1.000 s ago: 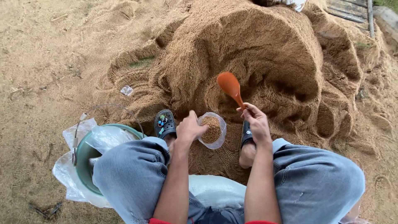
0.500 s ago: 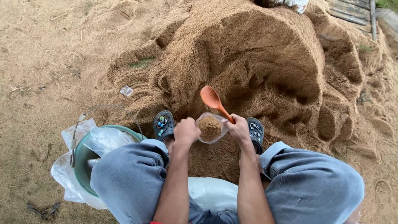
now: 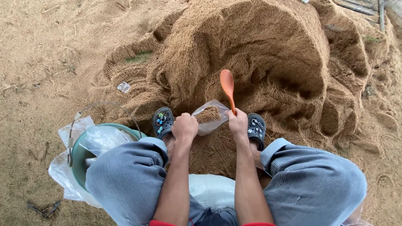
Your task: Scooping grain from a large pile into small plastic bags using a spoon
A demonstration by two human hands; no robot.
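My left hand (image 3: pixel 184 127) grips one edge of a small clear plastic bag (image 3: pixel 210 117) partly filled with brown sawdust-like husk. The bag's other edge is in my right hand (image 3: pixel 237 122), which also holds an orange spoon (image 3: pixel 227 86) by its handle, its bowl pointing up and away toward the big husk pile (image 3: pixel 247 54). The bag hangs between my knees, just above the husk at the pile's foot. I am squatting, with dark clogs (image 3: pixel 163 121) on both feet and jeans on.
A green bucket (image 3: pixel 81 155) lined with clear plastic and fitted with a wire handle stands by my left knee. A white sack (image 3: pixel 211 190) lies under me. Sandy ground stretches to the left, with a bit of plastic litter (image 3: pixel 123 87).
The spoon went from raised beside the bag to tipped over it, then back upright. My right hand came in to the bag's edge, and the bag holds more husk.
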